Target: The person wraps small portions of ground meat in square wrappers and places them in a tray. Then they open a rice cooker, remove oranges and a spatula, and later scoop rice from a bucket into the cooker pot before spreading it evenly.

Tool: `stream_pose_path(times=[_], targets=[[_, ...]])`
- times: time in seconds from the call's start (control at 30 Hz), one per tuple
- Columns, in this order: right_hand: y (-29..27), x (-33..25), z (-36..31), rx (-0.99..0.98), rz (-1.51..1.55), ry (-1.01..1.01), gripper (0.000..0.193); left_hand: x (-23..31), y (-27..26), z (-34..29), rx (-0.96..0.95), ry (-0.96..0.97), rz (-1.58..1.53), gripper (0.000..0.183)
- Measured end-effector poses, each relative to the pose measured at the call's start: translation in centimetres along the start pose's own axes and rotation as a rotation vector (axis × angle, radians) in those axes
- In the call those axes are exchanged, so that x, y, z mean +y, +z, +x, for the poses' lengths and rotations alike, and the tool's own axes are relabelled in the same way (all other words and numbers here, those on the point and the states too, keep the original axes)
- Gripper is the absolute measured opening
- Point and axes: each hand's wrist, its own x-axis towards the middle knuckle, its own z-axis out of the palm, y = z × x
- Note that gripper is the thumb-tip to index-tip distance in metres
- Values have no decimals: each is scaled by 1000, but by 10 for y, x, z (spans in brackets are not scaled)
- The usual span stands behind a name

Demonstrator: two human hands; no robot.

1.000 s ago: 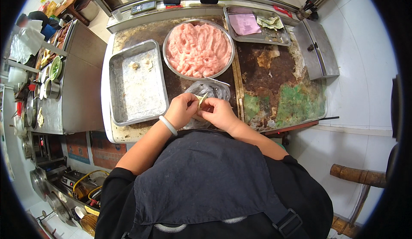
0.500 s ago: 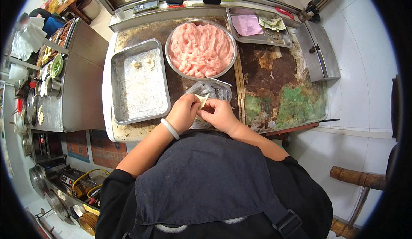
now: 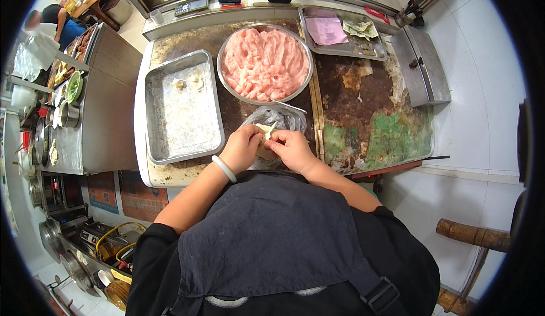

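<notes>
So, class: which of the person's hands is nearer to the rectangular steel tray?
Left. The left hand sits just beside the rectangular steel tray's near right corner, pinching the dumpling wrapper; the right hand lies farther right, beyond the wrapper.

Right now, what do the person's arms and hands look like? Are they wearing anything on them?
Both forearms are bare, with no gloves on either hand. The left hand has a smooth, pale ring-shaped bangle around its wrist. The right hand wears nothing that shows. Higher up, black sleeves cover the upper arms, and a dark apron hangs over the chest.
</notes>
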Motion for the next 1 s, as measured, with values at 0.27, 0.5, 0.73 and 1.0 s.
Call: stream_pose_path(times=[0.27,0.5,0.73,1.0], targets=[[3,4,2,27,-24,-32,12,13,-4,-4,-4,13,86,15],[6,-3,-1,85,-99,-70,13,13,-2,-5,66,282,309,11],[5,-11,-5,126,-204,-130,16,15,-4,-6,100,234,270,11],[5,-11,-5,168,-191,-150,18,16,-4,-8,75,118,217,11]])
